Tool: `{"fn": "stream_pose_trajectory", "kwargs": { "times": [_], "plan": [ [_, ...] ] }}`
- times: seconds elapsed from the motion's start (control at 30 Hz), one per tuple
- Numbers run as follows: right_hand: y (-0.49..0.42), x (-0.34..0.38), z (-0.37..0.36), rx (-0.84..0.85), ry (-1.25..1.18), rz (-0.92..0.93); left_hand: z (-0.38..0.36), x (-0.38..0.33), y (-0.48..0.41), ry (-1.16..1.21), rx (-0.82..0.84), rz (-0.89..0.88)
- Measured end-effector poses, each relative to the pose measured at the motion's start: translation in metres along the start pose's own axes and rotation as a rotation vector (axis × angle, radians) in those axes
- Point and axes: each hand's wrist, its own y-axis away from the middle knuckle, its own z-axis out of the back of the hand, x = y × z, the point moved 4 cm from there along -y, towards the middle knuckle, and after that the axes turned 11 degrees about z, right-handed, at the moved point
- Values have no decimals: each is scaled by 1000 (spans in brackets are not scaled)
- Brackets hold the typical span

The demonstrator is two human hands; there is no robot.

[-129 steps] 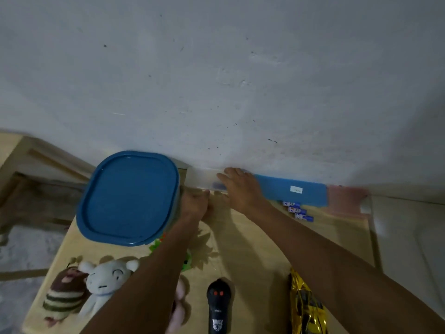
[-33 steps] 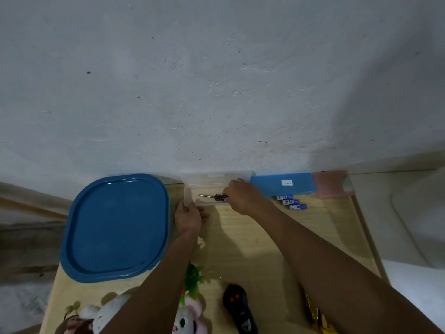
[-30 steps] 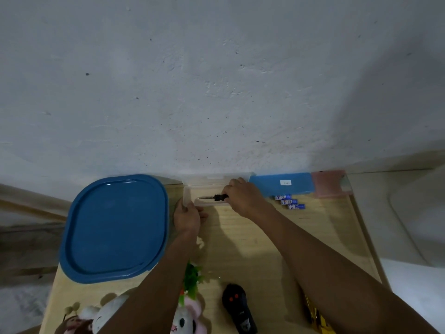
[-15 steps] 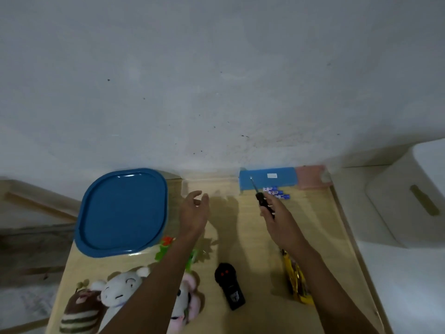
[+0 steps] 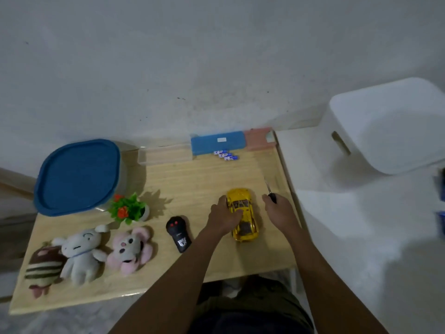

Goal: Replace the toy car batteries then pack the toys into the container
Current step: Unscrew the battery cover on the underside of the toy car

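A yellow toy car (image 5: 243,214) stands on the wooden table (image 5: 199,182) at the right. My left hand (image 5: 222,219) rests on the car's left side, fingers over its roof. My right hand (image 5: 279,212) is just right of the car, shut on a small black-handled screwdriver (image 5: 271,192) whose tip points up and away. Three blue batteries (image 5: 226,155) lie at the far edge. A black remote control (image 5: 178,233) lies left of the car. The container with a blue lid (image 5: 77,175) stands at the far left.
Three plush toys lie at the front left: striped brown (image 5: 42,268), white (image 5: 80,254), pink (image 5: 130,249). A small potted plant (image 5: 128,208) stands behind them. A clear open case (image 5: 166,156), a blue box (image 5: 218,142) and a pink one (image 5: 256,139) line the wall. A white bin (image 5: 390,126) is on the right.
My right hand took the screwdriver out of the clear case and carried it back to the right. My left hand left the case and came down onto the yellow car.
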Motion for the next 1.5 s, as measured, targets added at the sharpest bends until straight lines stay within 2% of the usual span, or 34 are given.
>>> {"fn": "stream_pose_trajectory", "kwargs": {
  "times": [0.1, 0.17, 0.4, 0.5, 0.6, 0.77, 0.83, 0.93, 1.13, 1.5],
  "plan": [
    [-3, -15, -1, 145, 57, -44, -24, 4, 8, 28, 26, 34],
    [-2, -18, -5, 220, 2, -72, -29, 4, 14, 34, 1, 25],
    [11, -7, -15, 300, -217, -162, -28, 3, 15, 147, -8, 31],
    [19, 10, -20, 339, -342, -133, -14, -6, 33, 375, -2, 36],
    [26, 38, -19, 416, -449, -39, 5, -7, 46, 621, 85, 57],
    [26, 80, -10, 509, -279, 216, 37, -17, 67, 796, 224, 11],
    [24, 95, -10, 490, -247, 339, 46, -24, 73, 850, 269, -34],
    [18, 109, -11, 417, -169, 490, 58, -34, 85, 899, 245, -68],
    [16, 126, -8, 382, -22, 622, 72, -41, 90, 859, 185, -99],
    [8, 157, -13, 371, 170, 742, 99, -46, 80, 762, 229, -204]
  ]
}}
